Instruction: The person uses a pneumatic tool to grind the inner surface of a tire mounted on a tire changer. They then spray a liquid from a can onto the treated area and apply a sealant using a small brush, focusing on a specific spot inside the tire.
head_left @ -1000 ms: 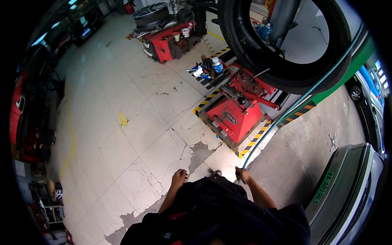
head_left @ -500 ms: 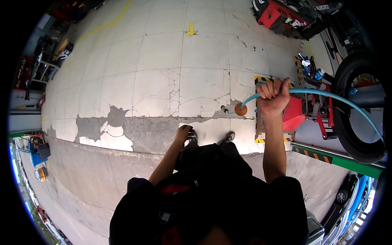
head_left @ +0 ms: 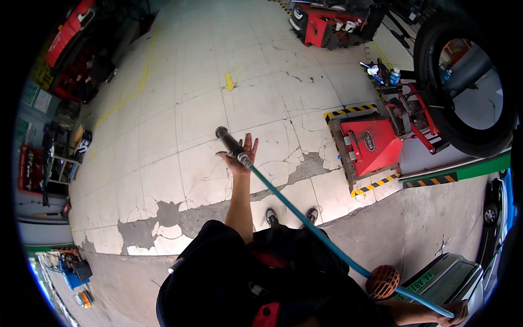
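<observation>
My left hand [head_left: 241, 158] is stretched out in front of me, fingers spread. The black metal end [head_left: 230, 143] of a blue-green hose [head_left: 305, 220] lies across its palm. The hose runs back over my right shoulder, through an orange mesh ball [head_left: 382, 282], to my right hand [head_left: 456, 313] at the lower right edge. That hand is closed around the hose. My dark shoes [head_left: 271, 217] stand on the cracked concrete floor below.
A red tyre machine [head_left: 376, 143] on a yellow-and-black striped base stands to the right, with a large black tyre [head_left: 455, 82] beyond it. Another red machine [head_left: 327, 24] is farther back. A grey car [head_left: 436, 275] sits at the lower right. Shelves and a red cart line the left wall.
My right hand, which held the hose up in front, has dropped to the lower right. My left hand has risen to the hose's metal end. The view has swung.
</observation>
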The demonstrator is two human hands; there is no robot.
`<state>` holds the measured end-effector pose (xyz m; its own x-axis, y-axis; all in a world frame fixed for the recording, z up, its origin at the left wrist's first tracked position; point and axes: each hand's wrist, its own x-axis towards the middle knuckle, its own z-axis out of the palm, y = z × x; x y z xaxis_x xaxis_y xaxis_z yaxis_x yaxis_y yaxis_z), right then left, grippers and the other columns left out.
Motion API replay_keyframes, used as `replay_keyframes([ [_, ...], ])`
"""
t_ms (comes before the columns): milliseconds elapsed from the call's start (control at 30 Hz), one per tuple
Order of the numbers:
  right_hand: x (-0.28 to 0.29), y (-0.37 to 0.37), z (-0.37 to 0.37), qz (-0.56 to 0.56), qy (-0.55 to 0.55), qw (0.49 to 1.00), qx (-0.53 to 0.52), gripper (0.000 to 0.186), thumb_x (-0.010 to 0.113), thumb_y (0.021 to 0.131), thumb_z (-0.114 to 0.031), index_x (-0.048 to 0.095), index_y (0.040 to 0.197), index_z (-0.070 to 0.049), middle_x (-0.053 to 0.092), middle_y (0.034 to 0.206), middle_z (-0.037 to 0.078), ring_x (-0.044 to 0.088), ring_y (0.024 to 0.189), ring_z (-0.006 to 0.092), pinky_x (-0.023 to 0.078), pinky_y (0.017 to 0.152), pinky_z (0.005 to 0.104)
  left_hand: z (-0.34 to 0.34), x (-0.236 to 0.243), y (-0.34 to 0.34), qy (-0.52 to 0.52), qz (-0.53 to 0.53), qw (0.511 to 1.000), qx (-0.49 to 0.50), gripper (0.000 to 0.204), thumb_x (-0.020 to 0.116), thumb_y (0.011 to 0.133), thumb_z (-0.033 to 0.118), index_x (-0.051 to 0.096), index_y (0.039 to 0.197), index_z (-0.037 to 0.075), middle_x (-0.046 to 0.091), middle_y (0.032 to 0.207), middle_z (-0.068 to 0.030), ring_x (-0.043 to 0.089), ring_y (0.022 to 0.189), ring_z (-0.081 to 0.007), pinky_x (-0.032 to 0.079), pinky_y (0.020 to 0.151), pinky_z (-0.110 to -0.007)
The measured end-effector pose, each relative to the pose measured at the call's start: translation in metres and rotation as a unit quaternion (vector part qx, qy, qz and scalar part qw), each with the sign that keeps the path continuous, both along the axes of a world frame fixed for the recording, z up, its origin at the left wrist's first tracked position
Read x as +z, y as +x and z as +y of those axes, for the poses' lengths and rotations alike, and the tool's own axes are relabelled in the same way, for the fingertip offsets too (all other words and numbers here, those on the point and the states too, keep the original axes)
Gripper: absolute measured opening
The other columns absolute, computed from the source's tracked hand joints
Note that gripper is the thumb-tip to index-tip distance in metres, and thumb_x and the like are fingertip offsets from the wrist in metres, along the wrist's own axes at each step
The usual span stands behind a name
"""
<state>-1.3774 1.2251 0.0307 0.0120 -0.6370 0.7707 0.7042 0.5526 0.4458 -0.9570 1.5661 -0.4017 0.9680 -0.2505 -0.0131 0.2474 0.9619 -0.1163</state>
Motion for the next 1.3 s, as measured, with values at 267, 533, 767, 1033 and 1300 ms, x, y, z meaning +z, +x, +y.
replay_keyframes([
  [267,-0.061,-0.308,-0.365,0.707,0.232,0.467,-0.479,0.042,0.056,0.093,-0.033,0.051,0.113,0.003,0.055,0.076,0.005,0.053,0.067,0.0109,0.045,0.063,0.0233,-0.191,0.082,-0.157,-0.046,0.093,0.994,-0.031,0.023,0.068,0.082,0.024,0.055,0.079,0.005,0.059,0.074,-0.0008,0.057,0.066,-0.0104,0.051,0.065,-0.023],
  [533,-0.027,-0.138,-0.550,0.785,-0.060,0.404,-0.465,0.037,0.054,0.092,-0.014,0.049,0.125,0.003,0.055,0.125,0.015,0.055,0.113,0.0243,0.041,0.096,0.0360,-0.539,0.246,-0.220,0.149,-0.016,0.980,-0.132,0.029,0.059,0.089,0.035,0.057,0.087,0.007,0.057,0.074,-0.0012,0.051,0.060,-0.0111,0.045,0.056,-0.026],
  [767,-0.043,0.030,-0.647,0.644,-0.617,0.424,-0.154,0.083,0.060,0.090,-0.035,0.008,0.143,0.000,0.036,0.137,0.030,0.050,0.116,0.0425,0.041,0.098,0.0426,-0.867,0.366,-0.254,0.364,-0.230,0.869,-0.246,0.037,0.051,0.094,0.042,0.051,0.102,0.006,0.056,0.074,-0.0070,0.056,0.063,-0.0183,0.048,0.056,-0.033],
  [1033,-0.068,0.191,-0.897,0.758,-0.301,0.520,-0.254,0.095,0.047,0.087,-0.064,0.015,0.144,0.005,0.043,0.133,0.018,0.046,0.117,0.0213,0.036,0.098,0.0309,-1.178,0.386,-0.101,0.409,-0.431,0.778,-0.204,0.032,0.067,0.086,0.026,0.061,0.101,-0.001,0.066,0.092,-0.0071,0.060,0.078,-0.0129,0.049,0.074,-0.028],
  [1300,-0.036,0.434,-1.155,0.763,-0.238,0.446,-0.403,0.070,0.053,0.090,-0.055,0.044,0.123,0.007,0.056,0.096,0.008,0.059,0.078,0.0132,0.048,0.064,0.0258,-1.483,0.393,0.131,0.291,-0.373,0.825,-0.310,0.027,0.064,0.089,0.020,0.054,0.101,-0.001,0.065,0.100,-0.0120,0.063,0.088,-0.0165,0.051,0.077,-0.031],
])
